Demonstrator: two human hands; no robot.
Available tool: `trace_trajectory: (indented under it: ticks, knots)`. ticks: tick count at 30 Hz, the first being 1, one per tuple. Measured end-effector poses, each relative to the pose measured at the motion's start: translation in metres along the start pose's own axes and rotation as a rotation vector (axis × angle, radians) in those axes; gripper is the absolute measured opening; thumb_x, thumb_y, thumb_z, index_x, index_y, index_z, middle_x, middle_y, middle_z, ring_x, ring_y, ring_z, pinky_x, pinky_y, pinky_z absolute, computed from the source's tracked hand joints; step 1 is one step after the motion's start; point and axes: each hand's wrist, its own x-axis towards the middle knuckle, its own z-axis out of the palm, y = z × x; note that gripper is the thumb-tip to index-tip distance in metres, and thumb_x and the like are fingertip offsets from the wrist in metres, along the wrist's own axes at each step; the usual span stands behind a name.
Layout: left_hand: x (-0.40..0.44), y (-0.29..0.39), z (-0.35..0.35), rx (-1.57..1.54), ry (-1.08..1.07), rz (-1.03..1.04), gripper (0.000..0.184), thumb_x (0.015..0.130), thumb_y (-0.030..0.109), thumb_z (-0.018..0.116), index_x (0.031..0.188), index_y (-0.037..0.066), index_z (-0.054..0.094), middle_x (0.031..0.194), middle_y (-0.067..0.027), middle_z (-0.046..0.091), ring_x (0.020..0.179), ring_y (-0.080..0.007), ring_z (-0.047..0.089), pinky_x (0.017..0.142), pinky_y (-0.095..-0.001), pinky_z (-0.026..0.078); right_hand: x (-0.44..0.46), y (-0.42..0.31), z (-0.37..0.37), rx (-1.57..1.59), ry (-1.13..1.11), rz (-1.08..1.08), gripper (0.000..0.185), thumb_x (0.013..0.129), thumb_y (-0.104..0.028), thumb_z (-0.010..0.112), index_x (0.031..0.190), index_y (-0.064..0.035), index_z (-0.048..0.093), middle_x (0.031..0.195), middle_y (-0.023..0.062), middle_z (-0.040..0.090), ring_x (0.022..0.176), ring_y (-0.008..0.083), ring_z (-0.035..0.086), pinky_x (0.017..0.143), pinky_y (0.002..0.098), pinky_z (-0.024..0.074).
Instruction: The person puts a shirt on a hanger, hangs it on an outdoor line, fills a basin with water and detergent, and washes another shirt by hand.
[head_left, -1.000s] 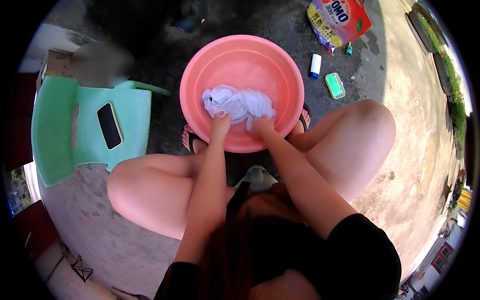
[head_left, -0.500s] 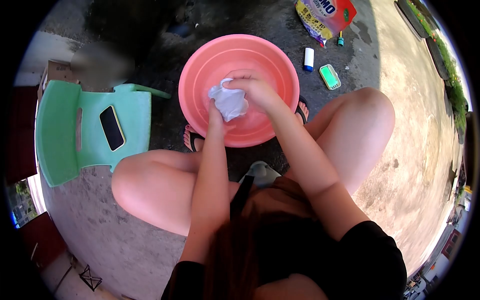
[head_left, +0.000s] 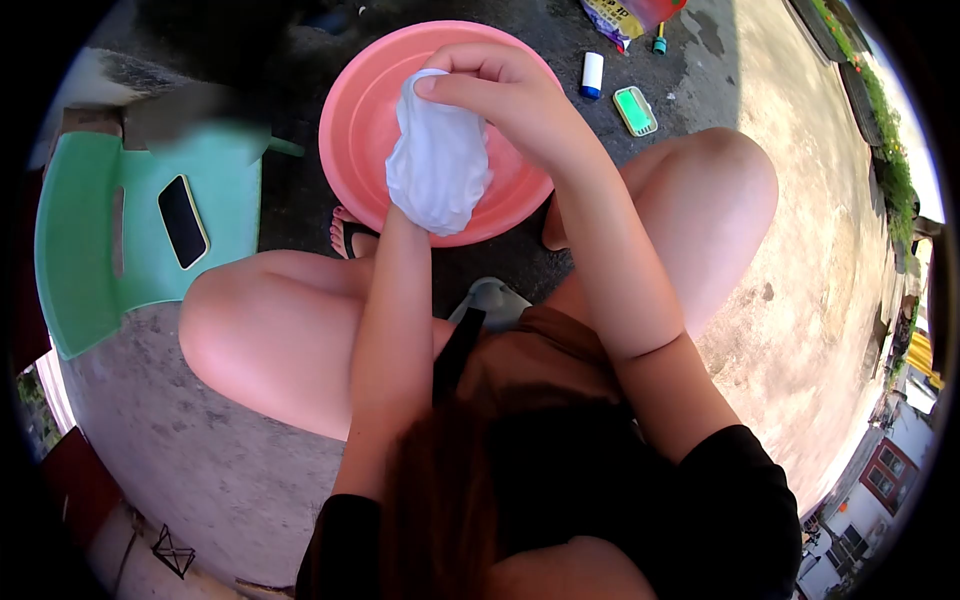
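Since white cloth [head_left: 437, 165] hides L hand, can't tell its grip; R hand [head_left: 512, 95] pinches cloth's top edge.

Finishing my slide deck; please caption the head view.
Right hand pinching a white cloth over a pink plastic basin, left hand hidden by the cloth.

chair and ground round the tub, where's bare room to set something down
The chair seat is bare between the phone and the edge nearest the tub. The sunlit ground beyond the right knee is open. Crowded: right of the tub (bottle, dish, bag) and over it (cloth, hands).
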Motion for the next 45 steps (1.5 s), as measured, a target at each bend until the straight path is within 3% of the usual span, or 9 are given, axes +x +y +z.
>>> trace_trajectory:
  ticks: [6, 9, 13, 18, 30, 35, 38, 41, 45]
  knots:
    - [-0.073, -0.105, 0.048, -1.362, 0.139, -0.933, 0.038, 0.09, 0.016, 0.041, 0.122, -0.003, 0.047, 0.115, -0.0155, 0.057, 0.104, -0.0266, 0.057, 0.089, -0.0377, 0.046, 0.016, 0.051, -0.042, -0.178, 0.392, 0.003, 0.019, 0.082, -0.019, 0.061, 0.083, -0.0006, 0.064, 0.072, 0.0026, 0.062, 0.069, 0.0103, 0.059, 0.063, 0.0244, 0.0468]
    - [-0.051, -0.09, 0.032, -1.346, 0.274, -1.159, 0.041, 0.089, 0.018, 0.037, 0.123, -0.003, 0.047, 0.117, -0.0154, 0.056, 0.106, -0.0292, 0.057, 0.09, -0.0404, 0.046, 0.024, 0.099, -0.066, -0.113, 0.567, 0.098, 0.026, 0.08, -0.022, 0.063, 0.094, -0.0001, 0.061, 0.082, 0.0063, 0.063, 0.075, 0.0128, 0.06, 0.067, 0.026, 0.0475]
    - [-0.039, -0.071, 0.021, -1.426, 0.274, -1.113, 0.042, 0.085, 0.02, 0.039, 0.118, -0.003, 0.051, 0.115, -0.017, 0.057, 0.103, -0.0301, 0.058, 0.089, -0.0417, 0.046, 0.026, 0.187, -0.061, 0.149, 0.701, 0.155, 0.043, 0.082, -0.03, 0.063, 0.111, -0.0004, 0.052, 0.097, 0.0115, 0.06, 0.084, 0.0175, 0.059, 0.074, 0.0301, 0.0489]
    - [-0.033, -0.046, 0.01, -1.261, 0.316, -1.258, 0.044, 0.083, 0.021, 0.039, 0.116, -0.004, 0.052, 0.11, -0.0188, 0.059, 0.1, -0.0305, 0.059, 0.088, -0.0419, 0.048, 0.026, 0.181, -0.031, 1.267, 0.056, 0.285, 0.039, 0.089, -0.037, 0.05, 0.109, -0.0047, 0.056, 0.096, 0.0099, 0.062, 0.086, 0.0228, 0.059, 0.08, 0.0344, 0.0478]
    - [-0.065, -0.117, 0.023, -1.367, 0.266, -1.15, 0.051, 0.084, 0.037, 0.04, 0.121, 0.003, 0.051, 0.112, -0.0141, 0.059, 0.103, -0.0296, 0.057, 0.089, -0.0409, 0.046, 0.022, 0.099, -0.025, 0.68, 0.595, 0.256, 0.034, 0.081, -0.025, 0.061, 0.106, -0.0027, 0.059, 0.092, 0.0115, 0.064, 0.082, 0.0205, 0.062, 0.072, 0.0305, 0.0497]
    - [-0.056, -0.098, 0.017, -1.383, 0.033, -1.328, 0.069, 0.083, 0.06, 0.033, 0.134, 0.014, 0.04, 0.134, -0.0102, 0.043, 0.124, -0.0335, 0.039, 0.094, -0.0637, 0.028, 0.035, 0.093, -0.019, 0.429, 0.663, -0.049, 0.032, 0.081, -0.02, 0.067, 0.103, 0.0011, 0.059, 0.09, 0.0068, 0.064, 0.077, 0.0134, 0.061, 0.068, 0.0256, 0.0483]
    - [-0.052, -0.1, 0.012, -1.455, -0.092, -1.551, 0.077, 0.08, 0.068, 0.032, 0.139, 0.019, 0.032, 0.141, -0.0078, 0.035, 0.126, -0.036, 0.036, 0.096, -0.0638, 0.026, 0.033, 0.078, -0.01, 0.199, 0.648, -0.174, 0.02, 0.083, -0.016, 0.065, 0.093, 0.0008, 0.061, 0.082, 0.0031, 0.063, 0.073, 0.0074, 0.056, 0.062, 0.0227, 0.044]
    - [-0.043, -0.08, 0.011, -1.676, -0.172, -1.399, 0.087, 0.077, 0.076, 0.029, 0.14, 0.017, 0.028, 0.142, -0.009, 0.031, 0.128, -0.0374, 0.03, 0.101, -0.0658, 0.013, 0.029, 0.077, 0.003, 0.081, 0.559, -0.207, 0.016, 0.083, -0.013, 0.064, 0.091, 0.0007, 0.061, 0.079, 0.0021, 0.062, 0.071, 0.0065, 0.056, 0.061, 0.0221, 0.0436]
    - [-0.038, -0.087, 0.02, -2.013, -0.014, -0.982, 0.068, 0.084, 0.066, 0.035, 0.128, 0.015, 0.043, 0.125, -0.0085, 0.049, 0.116, -0.0282, 0.048, 0.098, -0.0501, 0.037, 0.02, 0.087, 0.029, 0.135, 0.415, -0.139, 0.017, 0.084, -0.012, 0.064, 0.093, 0.0018, 0.061, 0.083, 0.0031, 0.062, 0.076, 0.0078, 0.056, 0.065, 0.0234, 0.0455]
